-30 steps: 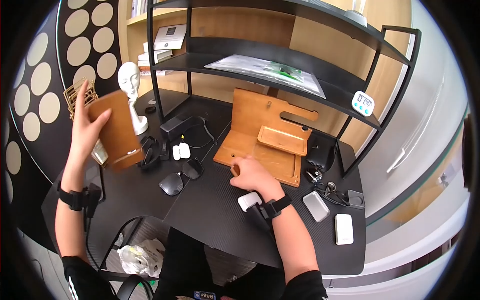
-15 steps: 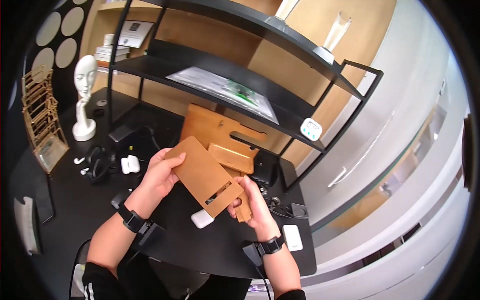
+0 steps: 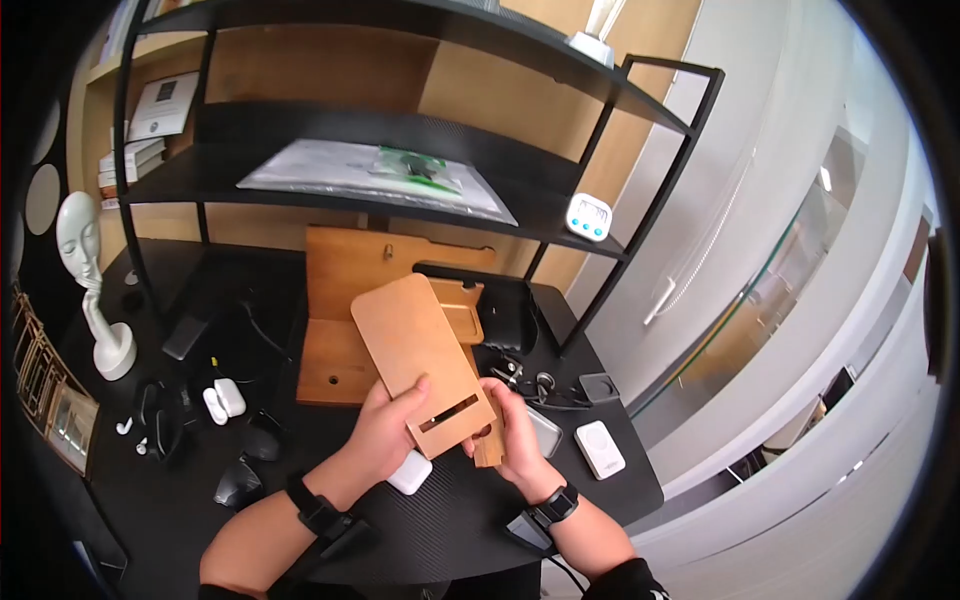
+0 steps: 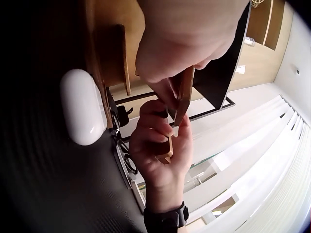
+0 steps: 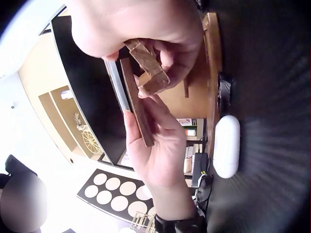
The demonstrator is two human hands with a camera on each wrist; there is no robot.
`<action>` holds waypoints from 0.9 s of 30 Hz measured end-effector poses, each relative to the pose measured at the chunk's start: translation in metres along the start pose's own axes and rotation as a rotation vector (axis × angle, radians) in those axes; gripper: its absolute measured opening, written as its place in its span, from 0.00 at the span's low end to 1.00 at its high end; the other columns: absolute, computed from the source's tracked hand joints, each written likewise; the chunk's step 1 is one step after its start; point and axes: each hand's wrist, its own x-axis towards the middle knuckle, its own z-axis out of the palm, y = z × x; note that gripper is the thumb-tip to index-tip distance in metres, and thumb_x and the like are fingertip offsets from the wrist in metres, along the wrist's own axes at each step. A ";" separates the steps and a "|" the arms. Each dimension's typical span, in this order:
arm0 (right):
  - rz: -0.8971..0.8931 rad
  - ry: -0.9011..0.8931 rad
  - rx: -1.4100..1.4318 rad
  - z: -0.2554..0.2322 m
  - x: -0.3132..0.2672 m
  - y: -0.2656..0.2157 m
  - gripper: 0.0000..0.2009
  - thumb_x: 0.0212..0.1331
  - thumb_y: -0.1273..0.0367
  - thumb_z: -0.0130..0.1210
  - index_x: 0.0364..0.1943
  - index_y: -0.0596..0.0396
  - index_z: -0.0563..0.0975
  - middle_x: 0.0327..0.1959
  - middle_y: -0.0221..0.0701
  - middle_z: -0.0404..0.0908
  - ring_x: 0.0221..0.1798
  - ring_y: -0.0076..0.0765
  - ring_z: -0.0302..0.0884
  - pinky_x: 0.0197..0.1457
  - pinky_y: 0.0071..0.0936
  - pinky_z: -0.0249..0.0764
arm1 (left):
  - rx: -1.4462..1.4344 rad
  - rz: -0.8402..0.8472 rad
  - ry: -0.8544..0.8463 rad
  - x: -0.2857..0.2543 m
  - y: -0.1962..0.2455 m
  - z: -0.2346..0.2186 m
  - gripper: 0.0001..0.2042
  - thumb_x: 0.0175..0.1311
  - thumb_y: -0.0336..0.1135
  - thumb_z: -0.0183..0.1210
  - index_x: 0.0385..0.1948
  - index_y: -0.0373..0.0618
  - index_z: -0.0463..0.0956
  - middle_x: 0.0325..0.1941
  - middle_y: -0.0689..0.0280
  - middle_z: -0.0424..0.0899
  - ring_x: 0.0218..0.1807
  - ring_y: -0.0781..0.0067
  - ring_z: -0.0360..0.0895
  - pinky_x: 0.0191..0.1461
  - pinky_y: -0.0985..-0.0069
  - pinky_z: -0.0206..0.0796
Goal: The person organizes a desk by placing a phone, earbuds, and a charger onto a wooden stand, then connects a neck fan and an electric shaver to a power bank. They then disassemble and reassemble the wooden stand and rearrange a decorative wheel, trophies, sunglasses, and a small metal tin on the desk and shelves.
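My left hand [image 3: 385,432] grips a flat wooden panel [image 3: 410,325] by its lower left edge, thumb on the face. The panel is tilted up and has a narrow slot near its lower end. My right hand [image 3: 520,440] holds a small notched wooden piece [image 5: 151,70] between curled fingers and thumb, right beside the panel's slotted end. In the right wrist view the panel [image 5: 137,104] shows edge-on next to that piece. Behind the hands stands a wooden desk organizer [image 3: 335,345], partly hidden by the panel. A white earbud case [image 3: 412,474] lies below the left hand.
Sunglasses [image 3: 238,482], an open white earbud case [image 3: 224,400] and black headphones [image 3: 160,420] lie at left. A white power bank [image 3: 600,450] and a silver tray [image 3: 546,432] are at right. A black shelf [image 3: 220,170] with a timer [image 3: 589,217] rises behind.
My left hand has brought the panel from the far left to the middle. My right hand has lifted the small wooden piece from beside the organizer to the panel. The head view has shifted right.
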 end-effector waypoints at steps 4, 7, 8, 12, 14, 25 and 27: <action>0.208 0.043 0.302 -0.014 -0.001 0.006 0.30 0.63 0.46 0.29 0.53 0.55 0.67 0.28 0.36 0.75 0.22 0.34 0.70 0.28 0.28 0.68 | -0.108 -0.018 -0.023 -0.002 -0.001 -0.003 0.16 0.70 0.36 0.44 0.55 0.39 0.59 0.53 0.55 0.72 0.54 0.59 0.75 0.55 0.63 0.70; 0.308 0.036 0.454 -0.032 0.001 0.013 0.26 0.62 0.52 0.31 0.54 0.55 0.69 0.26 0.36 0.73 0.23 0.36 0.69 0.30 0.29 0.66 | -0.187 -0.027 0.057 -0.004 0.000 -0.002 0.17 0.72 0.38 0.41 0.57 0.39 0.58 0.56 0.52 0.70 0.56 0.55 0.73 0.58 0.61 0.68; 0.273 0.055 0.430 -0.030 0.001 0.012 0.26 0.62 0.53 0.32 0.54 0.56 0.69 0.24 0.34 0.71 0.23 0.36 0.68 0.31 0.30 0.65 | -0.185 -0.026 0.037 -0.004 0.002 -0.002 0.17 0.72 0.38 0.41 0.57 0.39 0.58 0.57 0.53 0.70 0.57 0.55 0.73 0.59 0.61 0.68; 0.235 0.133 0.406 -0.012 -0.004 0.004 0.23 0.67 0.50 0.35 0.54 0.50 0.69 0.25 0.31 0.70 0.26 0.32 0.68 0.32 0.27 0.66 | -0.187 -0.011 0.075 -0.001 -0.001 -0.007 0.17 0.72 0.38 0.42 0.57 0.41 0.59 0.57 0.58 0.70 0.59 0.60 0.71 0.61 0.62 0.65; 0.150 0.174 0.354 -0.005 -0.006 0.001 0.19 0.67 0.52 0.41 0.54 0.47 0.69 0.28 0.28 0.71 0.29 0.26 0.69 0.32 0.25 0.66 | -0.180 -0.027 0.077 -0.002 0.000 -0.007 0.16 0.72 0.38 0.42 0.57 0.42 0.59 0.57 0.60 0.70 0.59 0.62 0.70 0.61 0.63 0.64; 0.217 0.291 0.149 -0.004 -0.005 0.005 0.17 0.61 0.67 0.51 0.54 0.49 0.69 0.38 0.23 0.73 0.33 0.20 0.70 0.36 0.20 0.70 | -0.092 -0.011 0.080 -0.003 -0.007 -0.005 0.17 0.72 0.38 0.41 0.59 0.46 0.59 0.60 0.63 0.67 0.62 0.66 0.66 0.64 0.63 0.61; 0.201 0.283 0.113 -0.013 -0.003 0.010 0.16 0.60 0.67 0.51 0.53 0.50 0.70 0.37 0.23 0.74 0.33 0.19 0.70 0.36 0.18 0.70 | -0.080 -0.012 0.098 -0.003 -0.009 -0.006 0.17 0.72 0.38 0.41 0.59 0.46 0.58 0.60 0.63 0.67 0.62 0.66 0.66 0.64 0.63 0.61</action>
